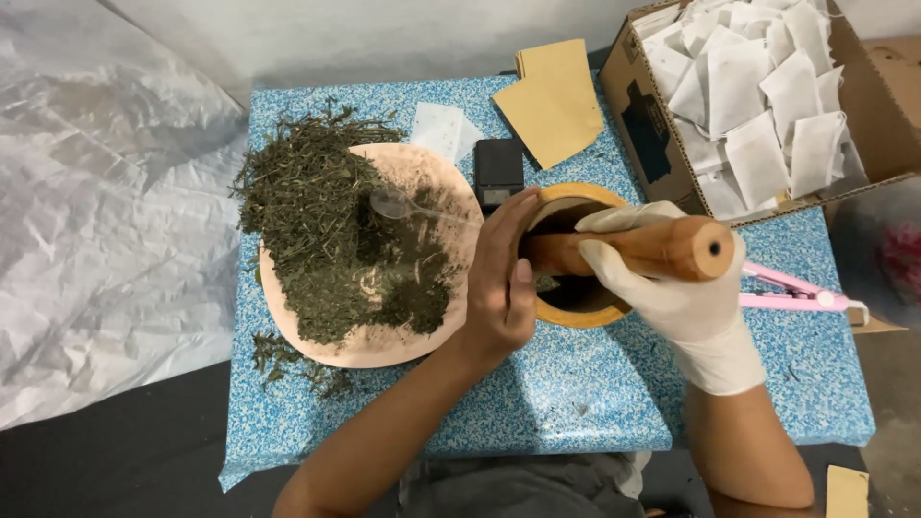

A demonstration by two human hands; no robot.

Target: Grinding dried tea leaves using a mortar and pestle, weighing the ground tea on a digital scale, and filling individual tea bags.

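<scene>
Both hands work at the wooden mortar point(576, 312) mid-desk: left hand point(504, 278) bare, cupping its rim; gloved right hand point(662, 278) gripping the wooden pestle point(662, 247). A slanted stroke could tip the mortar or pinch the left fingers point(523, 273), scattering herbs.

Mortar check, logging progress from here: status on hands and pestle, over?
Left hand bare, steadying wooden mortar by its rim. Right hand gloved, gripping wooden pestle inside bowl. Nothing blocking; plate of dried herbs alongside.
</scene>
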